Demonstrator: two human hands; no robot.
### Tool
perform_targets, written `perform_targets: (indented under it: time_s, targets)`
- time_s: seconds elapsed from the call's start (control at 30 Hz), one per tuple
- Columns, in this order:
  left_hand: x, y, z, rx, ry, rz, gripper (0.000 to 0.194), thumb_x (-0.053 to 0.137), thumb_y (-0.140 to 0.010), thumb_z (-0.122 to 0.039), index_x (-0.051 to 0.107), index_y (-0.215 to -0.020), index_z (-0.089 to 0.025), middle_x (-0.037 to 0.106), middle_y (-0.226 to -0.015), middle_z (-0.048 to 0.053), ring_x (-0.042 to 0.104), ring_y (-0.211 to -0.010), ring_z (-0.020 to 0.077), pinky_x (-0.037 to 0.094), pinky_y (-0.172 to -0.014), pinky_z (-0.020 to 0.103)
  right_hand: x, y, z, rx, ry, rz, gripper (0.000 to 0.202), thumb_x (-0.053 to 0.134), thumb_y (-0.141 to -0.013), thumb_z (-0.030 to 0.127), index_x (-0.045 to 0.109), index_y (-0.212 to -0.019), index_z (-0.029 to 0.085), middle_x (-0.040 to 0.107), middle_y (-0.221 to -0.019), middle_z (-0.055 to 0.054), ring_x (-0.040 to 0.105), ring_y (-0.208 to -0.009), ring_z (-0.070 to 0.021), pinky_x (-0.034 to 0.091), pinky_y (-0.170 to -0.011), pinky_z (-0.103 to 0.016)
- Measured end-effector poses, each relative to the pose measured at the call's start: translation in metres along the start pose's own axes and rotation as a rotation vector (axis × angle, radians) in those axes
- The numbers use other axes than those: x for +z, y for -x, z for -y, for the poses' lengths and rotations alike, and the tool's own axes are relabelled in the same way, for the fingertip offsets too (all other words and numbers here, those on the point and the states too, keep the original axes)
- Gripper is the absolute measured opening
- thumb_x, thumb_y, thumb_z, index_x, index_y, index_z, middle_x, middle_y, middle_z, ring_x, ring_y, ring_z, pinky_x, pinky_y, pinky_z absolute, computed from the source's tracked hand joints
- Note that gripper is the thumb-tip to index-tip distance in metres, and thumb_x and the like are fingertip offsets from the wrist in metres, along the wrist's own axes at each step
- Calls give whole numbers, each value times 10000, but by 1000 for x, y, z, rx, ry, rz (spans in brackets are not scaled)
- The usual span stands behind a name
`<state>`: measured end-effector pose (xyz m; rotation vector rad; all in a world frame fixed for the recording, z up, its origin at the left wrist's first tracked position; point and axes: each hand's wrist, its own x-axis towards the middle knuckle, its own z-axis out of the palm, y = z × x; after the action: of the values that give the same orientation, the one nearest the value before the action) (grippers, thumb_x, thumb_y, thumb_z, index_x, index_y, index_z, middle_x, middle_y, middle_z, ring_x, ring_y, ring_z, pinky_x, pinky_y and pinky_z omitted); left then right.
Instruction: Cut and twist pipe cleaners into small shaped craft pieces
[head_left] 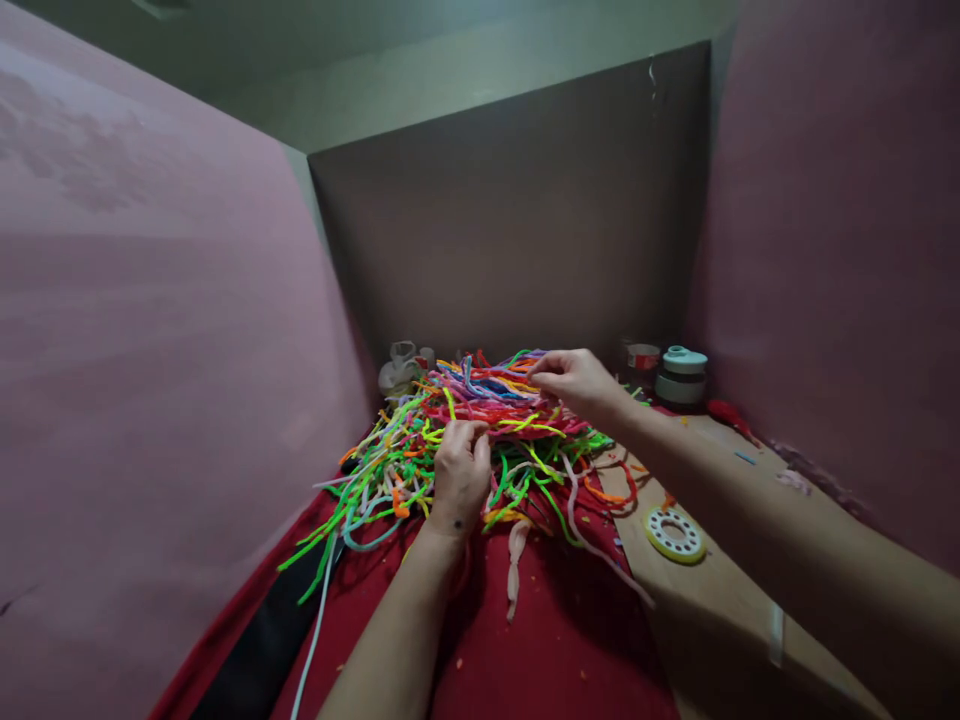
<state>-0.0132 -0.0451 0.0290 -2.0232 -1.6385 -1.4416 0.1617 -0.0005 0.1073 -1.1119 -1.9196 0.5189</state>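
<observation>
Between the left wall (150, 350) and the right wall (832, 250), both smooth and pink, a flat dark panel (510, 230) closed the far side. Against its foot lay the pile (491, 405) of soft, fuzzy-looking strands, tangled and many-coloured, loose ends spilling left and forward over the red cloth (555, 640). Open room rose above the pile to the panel's slanting top edge, and more lay between the forearms, where the cloth ran toward the front.

The hands were apart: the left hand (461, 475) rested at the pile's near edge, fingers curled; the right hand (574, 382) reached its far right, thumb and forefinger close together. Whether either gripped a strand, I could not tell.

Rightward, the tan surface (731, 630) carried a round, yellow-rimmed ring (697, 550) pierced with holes; behind it stood a squat mint jar (681, 388).
</observation>
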Motion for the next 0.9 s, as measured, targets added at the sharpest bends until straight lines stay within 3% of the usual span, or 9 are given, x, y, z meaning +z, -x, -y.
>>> perform_targets:
  time_s: [0.07,0.2,0.33,0.43,0.57,0.73,0.9]
  targets:
    - [-1,-3,10,-9,-51,-29,169,463,-772,-95,590,-864,-156,577,-855,61,558,-853,175,461,-799,314,22,-14,-1,-93,236,93,265,435,-774,147,668,-898,124,654,-671,-39,579,-577,-114,417,-538,-200]
    - [-3,-5,26,-36,-108,-70,234,452,-764,-83,559,-965,-133,550,-936,103,525,-939,213,439,-860,367,61,-22,1,-170,390,139,244,514,-715,127,689,-882,157,680,-879,-88,619,-825,-197,440,-710,-257]
    - [-6,-4,27,-68,-139,-81,402,448,-796,-126,450,-1195,-181,516,-1072,98,543,-945,193,447,-858,338,80,-19,-6,-240,535,180,201,491,-736,132,681,-801,127,653,-903,-149,604,-865,-264,441,-729,-331]
    - [-7,-2,21,-90,-217,19,473,441,-828,-179,360,-1288,-253,519,-1075,71,578,-886,170,460,-806,295,83,-13,-14,-294,604,187,256,404,-800,130,650,-868,116,632,-951,-163,587,-895,-260,436,-749,-346]
    - [-6,1,14,-119,-406,197,322,442,-839,-241,481,-1159,-243,548,-988,63,596,-824,179,464,-724,283,81,-6,-20,-326,648,160,268,362,-833,147,606,-941,121,616,-967,-152,583,-878,-250,438,-715,-337]
    - [-3,3,17,-161,-442,181,206,446,-824,-204,531,-1008,-170,576,-909,90,601,-787,204,462,-676,306,74,-6,-27,-297,640,59,275,340,-836,113,577,-974,124,610,-977,-144,576,-873,-221,418,-722,-308]
    - [-3,3,17,-112,-384,99,175,424,-836,-203,546,-953,-158,567,-923,104,591,-813,204,466,-694,309,66,-9,-32,-272,566,-19,250,345,-872,198,586,-927,166,630,-918,-98,577,-820,-191,406,-680,-276]
